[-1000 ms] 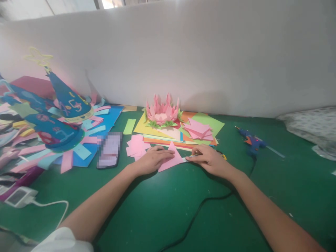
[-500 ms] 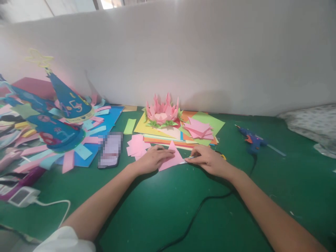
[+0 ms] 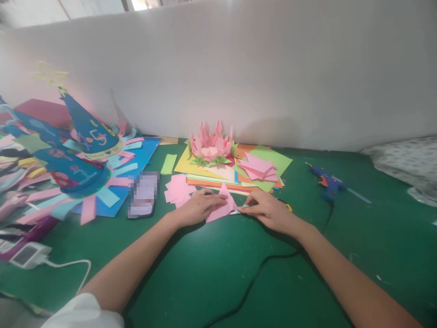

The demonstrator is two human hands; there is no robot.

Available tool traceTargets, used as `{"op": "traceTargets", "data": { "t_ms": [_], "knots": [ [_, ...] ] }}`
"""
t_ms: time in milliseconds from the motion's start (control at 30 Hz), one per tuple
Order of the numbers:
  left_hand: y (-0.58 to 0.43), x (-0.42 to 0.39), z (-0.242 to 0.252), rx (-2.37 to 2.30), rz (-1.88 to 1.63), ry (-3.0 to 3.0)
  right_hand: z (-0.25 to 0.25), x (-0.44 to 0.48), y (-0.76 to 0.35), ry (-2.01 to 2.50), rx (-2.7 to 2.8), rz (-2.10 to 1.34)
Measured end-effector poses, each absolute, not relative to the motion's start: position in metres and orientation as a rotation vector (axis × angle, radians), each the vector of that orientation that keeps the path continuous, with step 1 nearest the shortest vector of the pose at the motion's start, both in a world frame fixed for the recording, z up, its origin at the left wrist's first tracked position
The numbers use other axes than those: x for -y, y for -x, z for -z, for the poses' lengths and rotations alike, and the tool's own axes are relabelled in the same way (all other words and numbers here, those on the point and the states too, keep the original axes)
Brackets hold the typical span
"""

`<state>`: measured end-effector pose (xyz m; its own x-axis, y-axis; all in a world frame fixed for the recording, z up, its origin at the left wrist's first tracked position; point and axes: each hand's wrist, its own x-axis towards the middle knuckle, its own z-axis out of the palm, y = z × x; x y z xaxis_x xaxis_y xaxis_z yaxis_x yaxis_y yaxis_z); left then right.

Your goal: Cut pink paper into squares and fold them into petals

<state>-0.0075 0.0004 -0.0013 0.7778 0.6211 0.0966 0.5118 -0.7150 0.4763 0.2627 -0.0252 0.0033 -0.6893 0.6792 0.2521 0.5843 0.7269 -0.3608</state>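
My left hand (image 3: pixel 200 207) lies flat with its fingers stretched across a pink paper triangle (image 3: pixel 221 210), pressing it on the green table. At the triangle's right corner, my right hand (image 3: pixel 266 209) pinches what look like scissors (image 3: pixel 287 206) by their metal blades. Their yellow and black handle shows behind that hand. The blade tip reaches the paper's right corner; whether it sits inside the fold I cannot tell. Several pink paper pieces (image 3: pixel 178 189) lie just beyond my left hand. More folded pink papers (image 3: pixel 257 167) are piled beyond my right hand.
A pink paper lotus (image 3: pixel 211 146) stands on stacked coloured sheets (image 3: pixel 218 181) at the back. To the left are a phone (image 3: pixel 143 196), a green paper strip (image 3: pixel 168 164) and blue cone hats (image 3: pixel 73 168). A blue glue gun (image 3: pixel 326 180) lies right; its black cord (image 3: pixel 254 278) crosses the table.
My right hand has shifted slightly left with the scissors, and the blade tip is now further in at the paper's right corner. My left hand has stayed in place.
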Motion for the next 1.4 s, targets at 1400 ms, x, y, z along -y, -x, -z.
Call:
{"op": "traceTargets", "data": {
  "t_ms": [1400],
  "knots": [
    [0.005,0.001,-0.004,-0.897,-0.356,-2.488,-0.006,0.037,-0.244,0.986,2.575,-0.466]
  ]
}}
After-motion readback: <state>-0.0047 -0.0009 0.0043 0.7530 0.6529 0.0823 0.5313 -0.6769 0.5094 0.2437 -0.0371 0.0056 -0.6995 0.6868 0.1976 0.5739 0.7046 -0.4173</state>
